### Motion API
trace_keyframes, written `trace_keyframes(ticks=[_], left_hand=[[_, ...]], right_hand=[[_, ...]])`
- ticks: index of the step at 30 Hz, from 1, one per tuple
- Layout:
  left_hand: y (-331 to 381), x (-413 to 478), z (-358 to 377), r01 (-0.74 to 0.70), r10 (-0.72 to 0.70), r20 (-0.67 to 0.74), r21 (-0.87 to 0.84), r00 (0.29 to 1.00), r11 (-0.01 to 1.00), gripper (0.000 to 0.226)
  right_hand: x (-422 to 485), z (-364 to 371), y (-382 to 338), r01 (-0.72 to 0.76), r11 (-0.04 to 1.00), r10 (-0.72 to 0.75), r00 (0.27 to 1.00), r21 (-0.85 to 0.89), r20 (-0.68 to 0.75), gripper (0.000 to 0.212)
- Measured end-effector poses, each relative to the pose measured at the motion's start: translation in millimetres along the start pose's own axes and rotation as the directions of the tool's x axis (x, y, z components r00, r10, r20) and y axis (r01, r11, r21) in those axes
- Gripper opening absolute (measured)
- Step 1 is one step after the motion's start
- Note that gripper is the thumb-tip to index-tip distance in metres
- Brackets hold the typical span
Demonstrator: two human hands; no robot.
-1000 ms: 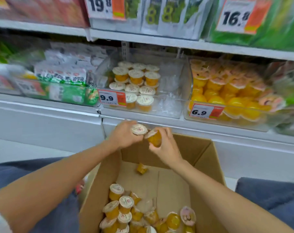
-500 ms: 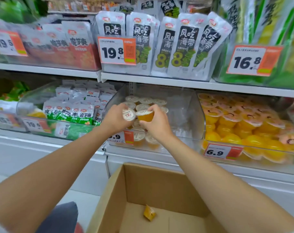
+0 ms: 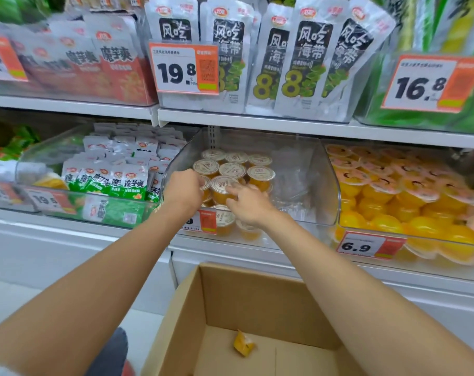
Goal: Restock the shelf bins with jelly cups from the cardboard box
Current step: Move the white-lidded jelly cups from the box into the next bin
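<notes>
A clear shelf bin [image 3: 314, 185] holds several orange jelly cups [image 3: 260, 173] with white lids, stacked in its left half. My left hand [image 3: 183, 189] reaches over the bin's left front corner, its fingers curled round a jelly cup [image 3: 205, 183] of which only the lid's edge shows. Beside it, my right hand [image 3: 248, 206] grips another jelly cup [image 3: 221, 189], with the index finger lying on its lid; this cup sits on top of the stacked ones. The open cardboard box [image 3: 257, 291] is below, between my forearms.
One loose yellow jelly piece [image 3: 243, 347] lies on the box floor. A neighbouring bin of bigger yellow jellies [image 3: 393, 210] stands to the right and a bin of green snack packs [image 3: 108, 183] to the left. The shelf above [image 3: 257, 119] carries hanging pouches and price tags.
Both hands rose from above the box and went forward into the clear bin, each carrying a jelly cup. My view lifted from the box to the shelf.
</notes>
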State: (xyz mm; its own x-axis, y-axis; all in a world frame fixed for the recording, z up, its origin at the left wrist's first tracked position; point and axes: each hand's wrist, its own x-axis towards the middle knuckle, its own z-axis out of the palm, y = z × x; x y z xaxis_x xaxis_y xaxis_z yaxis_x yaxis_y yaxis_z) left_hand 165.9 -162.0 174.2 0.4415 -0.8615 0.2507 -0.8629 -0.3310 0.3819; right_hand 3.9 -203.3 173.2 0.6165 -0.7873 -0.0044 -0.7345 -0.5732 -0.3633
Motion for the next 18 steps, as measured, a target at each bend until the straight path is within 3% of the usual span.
trace_keyframes(ticks=[2, 4, 7, 9, 10, 12, 14, 16, 18], left_hand=[[2.0, -1.7, -3.8, -0.002, 0.002, 0.043, 0.011, 0.999, 1.0, 0.023], [1.3, -8.3, -7.6, -0.019, 0.02, 0.037, -0.035, 0.999, 0.999, 0.026], [4.0, -37.6, -12.5, -0.138, 0.13, -0.132, -0.058, 0.983, 0.989, 0.025], [10.7, -67.6, -12.1, -0.173, 0.145, -0.21, -0.121, 0.967, 0.977, 0.005], [14.1, -82.7, -9.3, -0.173, 0.132, -0.224, -0.174, 0.966, 0.97, 0.008], [16.7, -111.3, 4.4, -0.152, 0.104, -0.186, -0.262, 0.977, 0.953, 0.014], [11.2, -136.4, 27.0, -0.097, 0.087, -0.047, -0.297, 0.995, 0.95, 0.016], [-2.0, -158.3, 58.0, -0.014, 0.062, 0.169, -0.27, 0.984, 0.963, 0.017], [-20.1, -177.5, 91.9, 0.033, 0.034, 0.387, -0.167, 0.922, 0.985, 0.019]], right_hand=[[-4.0, 0.3, 0.0, 0.034, 0.999, -0.033, 0.997, 0.019, -0.063, 0.049], [-13.8, 3.0, 0.2, 0.086, 0.996, -0.074, 0.968, 0.039, -0.24, 0.044], [-37.7, 18.3, 3.6, 0.206, 0.971, -0.239, 0.798, -0.122, -0.553, 0.02], [-58.2, 31.2, 8.9, 0.277, 0.951, -0.301, 0.709, -0.14, -0.638, 0.011], [-69.1, 38.5, 11.4, 0.293, 0.947, -0.307, 0.703, -0.133, -0.641, 0.01], [-92.0, 57.3, 18.2, 0.292, 0.953, -0.281, 0.753, -0.081, -0.595, 0.009], [-113.9, 83.5, 30.1, 0.256, 0.966, -0.235, 0.846, -0.021, -0.478, 0.008], [-136.1, 112.6, 45.7, 0.173, 0.984, -0.156, 0.946, 0.038, -0.284, 0.013], [-156.3, 143.8, 66.2, 0.046, 0.997, -0.046, 0.999, 0.067, -0.013, 0.02]])
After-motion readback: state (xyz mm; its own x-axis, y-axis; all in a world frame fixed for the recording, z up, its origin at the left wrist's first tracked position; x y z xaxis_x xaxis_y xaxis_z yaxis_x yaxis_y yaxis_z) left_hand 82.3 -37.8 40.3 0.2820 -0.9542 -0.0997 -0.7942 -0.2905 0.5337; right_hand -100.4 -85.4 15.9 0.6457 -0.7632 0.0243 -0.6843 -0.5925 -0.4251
